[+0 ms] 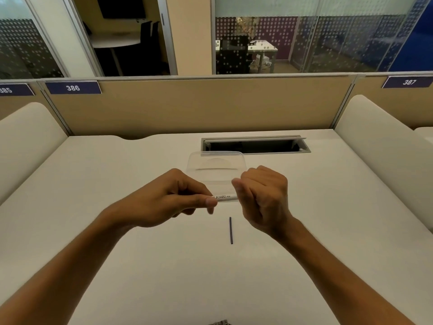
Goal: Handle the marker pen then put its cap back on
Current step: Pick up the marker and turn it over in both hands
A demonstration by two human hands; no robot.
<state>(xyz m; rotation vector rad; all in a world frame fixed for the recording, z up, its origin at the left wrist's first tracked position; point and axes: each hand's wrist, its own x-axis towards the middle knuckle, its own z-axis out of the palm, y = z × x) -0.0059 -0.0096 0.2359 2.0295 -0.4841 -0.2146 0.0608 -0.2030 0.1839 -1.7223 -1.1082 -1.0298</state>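
Note:
A white board marker pen (pixel 224 197) lies level between my two hands above the white desk (pixel 117 207). My left hand (pixel 173 195) pinches its left part between thumb and fingers. My right hand (pixel 261 198) has its fingers curled round the pen's right end, which is hidden inside the fist. Whether the cap is on that end cannot be told. Only a short printed stretch of the barrel shows between the hands.
A thin dark rod (pixel 231 230) lies on the desk just below the hands. A clear plastic box (pixel 216 165) stands behind them. Further back is an open cable hatch (pixel 255 145), then a beige partition (pixel 199 106). Padded dividers flank the desk.

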